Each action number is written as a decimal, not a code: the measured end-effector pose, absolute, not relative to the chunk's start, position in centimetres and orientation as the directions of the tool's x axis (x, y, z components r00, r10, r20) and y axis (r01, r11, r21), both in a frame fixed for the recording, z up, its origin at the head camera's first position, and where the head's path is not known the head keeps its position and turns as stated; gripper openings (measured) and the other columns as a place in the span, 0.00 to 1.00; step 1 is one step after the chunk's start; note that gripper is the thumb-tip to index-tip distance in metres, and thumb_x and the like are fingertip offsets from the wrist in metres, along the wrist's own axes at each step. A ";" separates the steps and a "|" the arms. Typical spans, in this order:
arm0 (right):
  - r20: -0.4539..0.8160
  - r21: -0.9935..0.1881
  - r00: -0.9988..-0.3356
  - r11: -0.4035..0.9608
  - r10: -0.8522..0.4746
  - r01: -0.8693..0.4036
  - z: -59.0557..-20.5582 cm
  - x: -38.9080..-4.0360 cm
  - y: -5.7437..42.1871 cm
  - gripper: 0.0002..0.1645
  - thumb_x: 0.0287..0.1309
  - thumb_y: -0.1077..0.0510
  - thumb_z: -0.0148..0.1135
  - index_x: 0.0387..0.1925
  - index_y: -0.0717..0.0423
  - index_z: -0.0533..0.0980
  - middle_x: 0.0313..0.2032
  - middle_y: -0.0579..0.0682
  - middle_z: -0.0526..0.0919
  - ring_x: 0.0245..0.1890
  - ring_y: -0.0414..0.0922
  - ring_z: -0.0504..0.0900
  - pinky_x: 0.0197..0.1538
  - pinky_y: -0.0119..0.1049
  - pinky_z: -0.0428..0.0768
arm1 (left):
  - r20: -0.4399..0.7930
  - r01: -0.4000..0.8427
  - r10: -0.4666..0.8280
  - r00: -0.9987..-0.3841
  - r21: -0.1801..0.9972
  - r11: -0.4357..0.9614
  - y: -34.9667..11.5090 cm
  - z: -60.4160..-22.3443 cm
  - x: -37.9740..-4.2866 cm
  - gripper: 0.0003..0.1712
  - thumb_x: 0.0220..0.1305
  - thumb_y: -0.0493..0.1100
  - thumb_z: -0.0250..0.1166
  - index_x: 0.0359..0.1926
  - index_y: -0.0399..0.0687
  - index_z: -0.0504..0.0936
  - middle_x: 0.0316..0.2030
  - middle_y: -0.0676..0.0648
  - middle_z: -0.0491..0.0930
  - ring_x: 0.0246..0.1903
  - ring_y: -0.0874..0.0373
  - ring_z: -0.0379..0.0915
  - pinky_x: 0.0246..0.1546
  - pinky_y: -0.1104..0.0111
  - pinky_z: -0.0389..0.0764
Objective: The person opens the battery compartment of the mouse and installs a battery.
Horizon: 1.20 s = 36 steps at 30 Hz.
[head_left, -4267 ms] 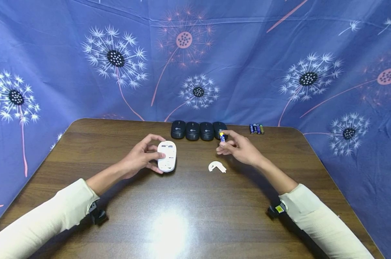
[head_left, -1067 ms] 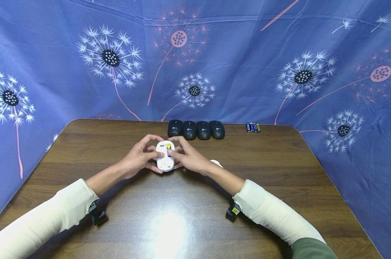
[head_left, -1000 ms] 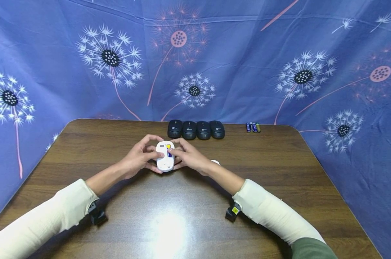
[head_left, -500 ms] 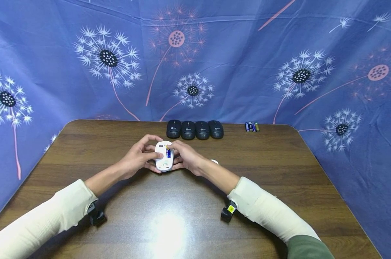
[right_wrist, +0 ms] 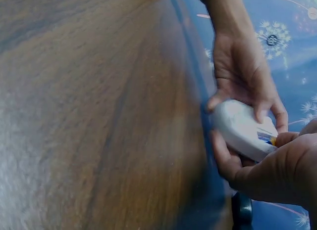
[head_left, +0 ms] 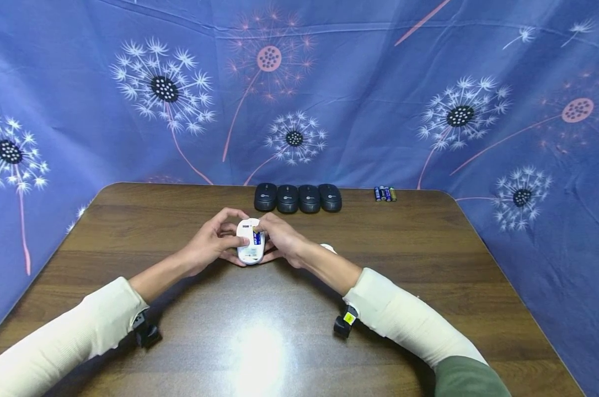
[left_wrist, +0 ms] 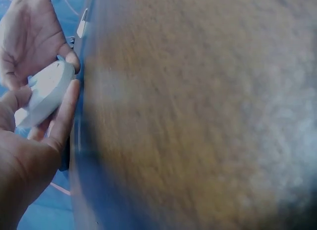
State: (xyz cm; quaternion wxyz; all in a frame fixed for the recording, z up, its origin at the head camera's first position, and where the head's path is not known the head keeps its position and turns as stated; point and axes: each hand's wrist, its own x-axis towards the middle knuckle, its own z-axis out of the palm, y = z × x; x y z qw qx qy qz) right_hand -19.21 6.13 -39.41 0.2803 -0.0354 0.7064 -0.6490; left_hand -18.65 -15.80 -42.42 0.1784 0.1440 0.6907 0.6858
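Observation:
A white computer mouse (head_left: 250, 252) is held underside up above the table, its battery bay uncovered. My left hand (head_left: 214, 240) grips its left side, thumb on the underside and fingers round the edge. From the right, my right hand (head_left: 285, 240) holds the other side, fingers around and below the mouse. Its thumb presses near the yellow end of a blue battery (head_left: 257, 239), which lies in the right-hand slot. The right wrist view shows part of the battery (right_wrist: 267, 140) beside the thumb. A white battery cover (head_left: 328, 248) lies on the table, mostly hidden behind the right forearm.
Several black mice (head_left: 298, 198) stand in a row at the back of the wooden table (head_left: 190, 331). Farther right is a small group of batteries (head_left: 385, 193). A blue patterned cloth (head_left: 359, 82) hangs behind the table's back edge.
The right hand has carried the battery left to the mouse, and it now lies in the slot. More recently, the right thumb has shifted toward the battery's yellow end. The left hand keeps its grip.

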 end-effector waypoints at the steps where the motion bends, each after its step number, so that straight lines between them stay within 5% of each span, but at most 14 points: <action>1: -0.339 -0.941 -0.846 0.159 -0.411 0.300 -39.5 -19.2 6.1 0.10 0.81 0.55 0.49 0.55 0.55 0.69 0.39 0.50 0.81 0.32 0.43 0.84 0.38 0.36 0.96 | -0.046 -0.043 0.443 -0.895 0.999 0.017 -15.8 -42.4 -18.7 0.33 0.78 0.27 0.65 0.77 0.42 0.65 0.50 0.41 0.84 0.42 0.48 0.88 0.41 0.41 0.99; 13: -0.231 -0.963 -0.874 0.229 -0.428 0.142 -39.8 -19.0 6.0 0.13 0.89 0.57 0.47 0.59 0.63 0.71 0.37 0.51 0.83 0.30 0.41 0.85 0.32 0.32 0.93 | -0.083 -0.077 0.444 -0.892 0.997 0.031 -15.9 -42.3 -18.7 0.33 0.81 0.28 0.64 0.79 0.42 0.64 0.49 0.42 0.85 0.42 0.48 0.89 0.42 0.43 1.00; 23: -0.280 -0.953 -0.868 0.229 -0.410 0.199 -39.8 -19.5 7.1 0.18 0.85 0.57 0.57 0.62 0.67 0.75 0.37 0.49 0.83 0.31 0.41 0.84 0.29 0.27 0.90 | -0.113 -0.069 0.415 -0.903 0.991 0.118 -15.8 -41.8 -18.7 0.33 0.78 0.31 0.69 0.77 0.39 0.67 0.41 0.50 0.91 0.37 0.59 0.88 0.39 0.68 0.94; 29: -0.262 -0.962 -0.875 0.182 -0.408 0.203 -40.2 -19.8 7.8 0.21 0.82 0.61 0.61 0.66 0.71 0.73 0.39 0.50 0.83 0.32 0.40 0.85 0.33 0.26 0.90 | -0.123 -0.086 0.383 -0.915 0.990 0.113 -15.3 -41.6 -18.6 0.33 0.77 0.28 0.69 0.76 0.37 0.67 0.39 0.49 0.91 0.36 0.58 0.88 0.40 0.67 0.95; 36: -0.239 -0.964 -0.878 0.212 -0.414 0.162 -40.8 -19.7 8.9 0.18 0.79 0.63 0.66 0.62 0.71 0.78 0.44 0.52 0.87 0.38 0.41 0.88 0.39 0.28 0.93 | -0.184 -0.151 0.374 -0.909 0.982 0.115 -14.8 -41.8 -18.3 0.33 0.74 0.27 0.69 0.74 0.34 0.67 0.48 0.40 0.81 0.39 0.52 0.87 0.44 0.60 1.00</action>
